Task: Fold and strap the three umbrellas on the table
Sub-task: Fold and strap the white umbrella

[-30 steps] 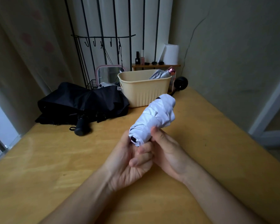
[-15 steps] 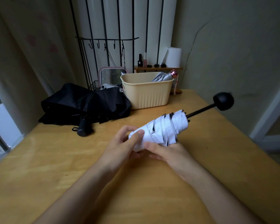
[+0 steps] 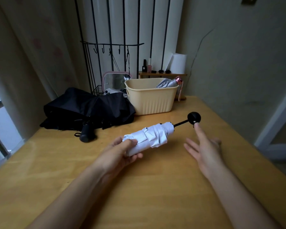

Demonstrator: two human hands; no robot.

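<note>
White umbrella (image 3: 153, 136) lay over the tabletop (image 3: 155, 187), long axis near-left to far-right. Left hand (image 3: 120, 152) gripped its near-left end. Right hand (image 3: 205, 149) was splayed, holding nothing, nearer the black handle knob (image 3: 194, 117); index tip possibly touching it.

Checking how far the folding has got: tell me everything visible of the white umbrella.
The white umbrella is compact: fabric bunched in loose folds, no fastened strap visible. A black shaft juts from its far end to a round black knob. The left hand grips its near end, holding it nearly level over the table; the right hand reaches a forefinger to the knob.
</note>
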